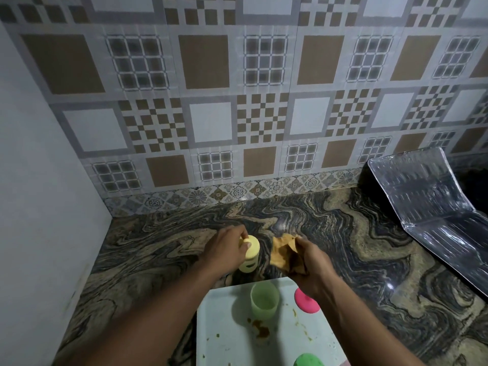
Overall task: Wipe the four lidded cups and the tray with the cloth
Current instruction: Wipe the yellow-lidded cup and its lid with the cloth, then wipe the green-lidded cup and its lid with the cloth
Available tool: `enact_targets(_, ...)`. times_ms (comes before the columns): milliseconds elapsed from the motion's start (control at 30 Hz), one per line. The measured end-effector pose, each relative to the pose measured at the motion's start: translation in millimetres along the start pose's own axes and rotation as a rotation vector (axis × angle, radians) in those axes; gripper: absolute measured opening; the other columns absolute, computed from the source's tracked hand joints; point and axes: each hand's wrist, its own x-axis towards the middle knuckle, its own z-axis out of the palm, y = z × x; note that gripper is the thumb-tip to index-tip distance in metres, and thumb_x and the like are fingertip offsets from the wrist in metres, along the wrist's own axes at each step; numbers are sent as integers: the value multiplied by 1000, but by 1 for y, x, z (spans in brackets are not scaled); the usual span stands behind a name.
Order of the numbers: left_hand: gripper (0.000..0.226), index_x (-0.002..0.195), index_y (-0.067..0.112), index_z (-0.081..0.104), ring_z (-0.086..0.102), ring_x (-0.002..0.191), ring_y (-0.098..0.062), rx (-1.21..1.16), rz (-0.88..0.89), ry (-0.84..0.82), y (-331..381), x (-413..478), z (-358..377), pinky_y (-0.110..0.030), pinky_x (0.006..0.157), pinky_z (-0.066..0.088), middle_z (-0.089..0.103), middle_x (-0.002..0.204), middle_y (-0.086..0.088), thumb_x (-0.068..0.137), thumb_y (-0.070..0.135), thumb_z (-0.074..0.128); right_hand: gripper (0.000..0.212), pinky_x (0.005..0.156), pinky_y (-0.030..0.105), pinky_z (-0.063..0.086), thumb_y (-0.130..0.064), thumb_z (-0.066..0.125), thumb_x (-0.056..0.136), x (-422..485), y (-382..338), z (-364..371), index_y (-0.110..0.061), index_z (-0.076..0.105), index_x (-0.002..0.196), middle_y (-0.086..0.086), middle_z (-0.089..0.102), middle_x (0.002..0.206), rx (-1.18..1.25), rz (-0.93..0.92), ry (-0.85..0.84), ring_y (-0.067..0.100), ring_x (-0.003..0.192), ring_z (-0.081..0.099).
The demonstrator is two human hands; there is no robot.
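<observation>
Your left hand (224, 250) is closed around the yellow lidded cup (249, 256), fingers wrapped over its upper part and thumb pressed on the lid; the cup is held tilted above the surface (163, 249), just beyond the far edge of the tray (224, 336). Whether its base touches the surface cannot be told. Your right hand (307, 262) is clenched on the orange-brown cloth (284, 253), which bunches out of the fist toward the yellow cup, near it but with a gap between.

On the tray: a pale green cup (264, 299) stands upright near the far edge. A pink lidded cup (306, 303) sits to its right, partly hidden by your right wrist. A bright green lid (307, 360) shows at the bottom edge of the view, cut off by the frame. The fourth cup is thus off the tray, in your left hand. The tray is white with brown smears and crumbs, thickest just in front of the pale green cup (260, 331).

The surface is dark marbled stone with tan swirls. At right, a shiny metal sheet (427, 207) leans bent over a dark object, well apart from the hands. Behind, a patterned tile wall (237, 101) in brown, grey and white; at left, a plain pale wall (39, 180).
</observation>
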Motion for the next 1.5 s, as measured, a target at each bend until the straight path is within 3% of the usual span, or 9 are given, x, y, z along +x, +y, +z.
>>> enact_targets(133,15,106,24,58,61,104,-27,33,-16,-59,-1,7,14,-36,80,50,65,117,-4,95,35,62,18,84,49,54,-26,55,99,9,6,-2,-13,68,101,11,73,92,-51,-2,-13,29,82,66)
enact_targets(267,18,107,26,59,63,102,-29,65,-35,-95,-6,12,24,-39,80,53,69,114,-7,94,38,62,19,78,45,55,-27,56,98,18,8,-9,-15,69,104,9,73,93,-67,-3,13,28,87,68)
enact_targets(667,16,104,26,50,59,100,-32,49,-26,-265,-8,22,24,-44,82,50,65,114,-8,96,36,59,22,69,37,54,-27,57,97,27,16,-8,-15,69,111,7,74,91,-86,20,18,25,82,68)
enact_targets(767,17,102,26,48,58,96,-31,64,-55,-309,-5,26,22,-43,81,49,63,109,-7,96,37,59,17,68,35,50,-27,54,99,27,15,-13,-17,67,103,3,73,78,-67,38,8,23,76,66)
enact_targets(867,15,100,27,49,56,97,-30,92,-85,-320,-1,29,20,-44,84,47,62,108,-6,96,37,59,29,65,33,45,-28,46,103,19,13,-14,-16,64,84,1,72,65,-18,84,-17,22,74,63)
enact_targets(1133,33,121,26,57,48,127,-23,243,42,-199,-5,22,21,-45,116,21,60,128,1,93,42,60,28,66,32,47,-38,54,97,-7,11,-17,-17,64,82,5,68,72,111,137,-20,23,72,63)
enact_targets(1233,40,128,26,56,45,131,-21,236,64,-165,-6,17,19,-46,119,19,56,133,4,91,43,62,27,69,34,50,-40,59,95,-13,11,-23,-17,64,82,4,69,72,145,144,-14,22,70,65)
enact_targets(1367,43,130,29,55,44,129,-21,251,94,-105,-1,8,13,-42,112,29,53,134,4,90,43,62,24,64,34,50,-43,63,92,-20,13,-28,-21,61,81,1,63,76,176,154,9,21,67,64)
enact_targets(1500,30,103,31,60,57,103,-18,110,200,-121,19,-8,4,-39,90,48,58,105,8,85,54,63,36,60,33,46,-44,55,96,-30,10,-31,-15,64,77,5,68,61,217,132,-22,22,52,68)
